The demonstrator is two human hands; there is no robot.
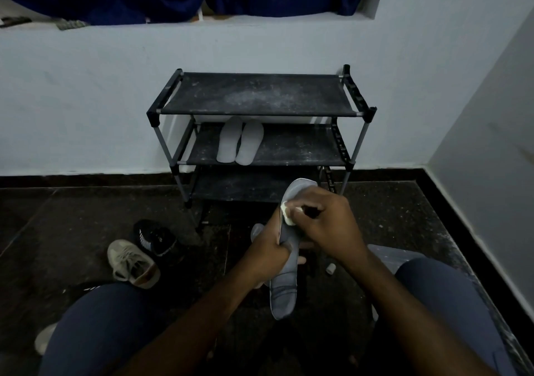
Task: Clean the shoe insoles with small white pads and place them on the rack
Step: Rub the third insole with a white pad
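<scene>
Left grip (268, 250): insole (284, 292); right grip (332, 225): pad (288, 217)

- Black three-tier metal-and-fabric rack (260, 95): its dusty top shelf offers open room across its width.
- Middle shelf: a pair of pale grey insoles (239, 141) fills the left-centre; the right half is free.
- Beige lace-up sneaker (133, 263) and black sneaker (154, 237) block the floor front-left of the rack.

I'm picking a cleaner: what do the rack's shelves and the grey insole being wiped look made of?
Rack shelves: likely dark woven fabric, matte, stretched between grey metal tubes; white dust clings to it. Grey insole: probably foam with a cloth face, matte, with seam-like lines near its lower end; exact material unclear.
</scene>
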